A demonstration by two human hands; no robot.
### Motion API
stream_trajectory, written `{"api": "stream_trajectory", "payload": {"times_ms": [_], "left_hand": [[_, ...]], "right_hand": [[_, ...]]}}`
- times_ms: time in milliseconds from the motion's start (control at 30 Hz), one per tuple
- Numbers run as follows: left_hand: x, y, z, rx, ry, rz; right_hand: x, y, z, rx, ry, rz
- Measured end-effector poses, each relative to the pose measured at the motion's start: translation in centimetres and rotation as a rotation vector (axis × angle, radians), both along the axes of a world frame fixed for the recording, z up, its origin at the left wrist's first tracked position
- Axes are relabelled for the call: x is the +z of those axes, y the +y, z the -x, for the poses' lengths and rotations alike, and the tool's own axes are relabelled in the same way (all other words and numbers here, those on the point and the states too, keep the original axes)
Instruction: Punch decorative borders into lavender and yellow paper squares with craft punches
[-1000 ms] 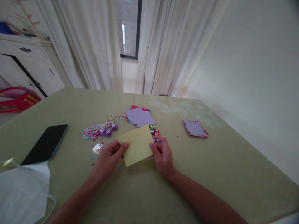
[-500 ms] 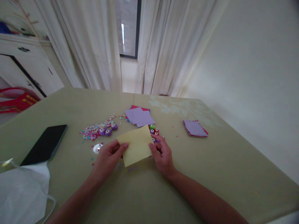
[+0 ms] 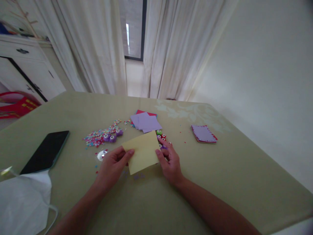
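A pale yellow sheet of paper (image 3: 141, 153) is held up, tilted, over the table by both hands. My left hand (image 3: 114, 163) pinches its left edge, thumb on top. On the opposite edge, my right hand (image 3: 170, 161) grips it between thumb and fingers, with the index finger reaching past the edge. Small eye-patterned beads in green, red and purple (image 3: 159, 132) show behind the paper's right corner; the paper and my fingers hide part of them. Close to my left hand lies a small white dish or lid (image 3: 101, 155) with red bits at its rim.
Colourful confetti pieces (image 3: 97, 136) lie heaped beside several purple eye beads (image 3: 112, 138). Purple and red paper squares (image 3: 149, 122) are stacked behind. A red-edged purple stack (image 3: 203, 134) sits at right. At left are a phone (image 3: 46, 151) and a white face mask (image 3: 24, 202).
Almost nothing differs. The whole view has shifted very slightly, and both hands keep the same hold on the yellow paper.
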State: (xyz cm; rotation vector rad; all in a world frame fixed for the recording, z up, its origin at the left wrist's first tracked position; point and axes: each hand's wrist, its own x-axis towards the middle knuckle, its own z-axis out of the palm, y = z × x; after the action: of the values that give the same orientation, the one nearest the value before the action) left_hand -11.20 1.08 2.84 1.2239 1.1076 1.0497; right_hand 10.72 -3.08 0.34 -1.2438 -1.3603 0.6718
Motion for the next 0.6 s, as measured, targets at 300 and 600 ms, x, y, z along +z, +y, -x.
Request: {"api": "stream_trajectory", "payload": {"times_ms": [300, 600], "left_hand": [[0.4, 0.0, -0.2, 0.004, 0.008, 0.014], [0.1, 0.5, 0.6, 0.200, -0.007, -0.052]], "right_hand": [[-0.1, -0.1, 0.1, -0.029, -0.014, -0.002], [0.8, 1.7, -2.8, -0.117, 0.109, -0.096]]}}
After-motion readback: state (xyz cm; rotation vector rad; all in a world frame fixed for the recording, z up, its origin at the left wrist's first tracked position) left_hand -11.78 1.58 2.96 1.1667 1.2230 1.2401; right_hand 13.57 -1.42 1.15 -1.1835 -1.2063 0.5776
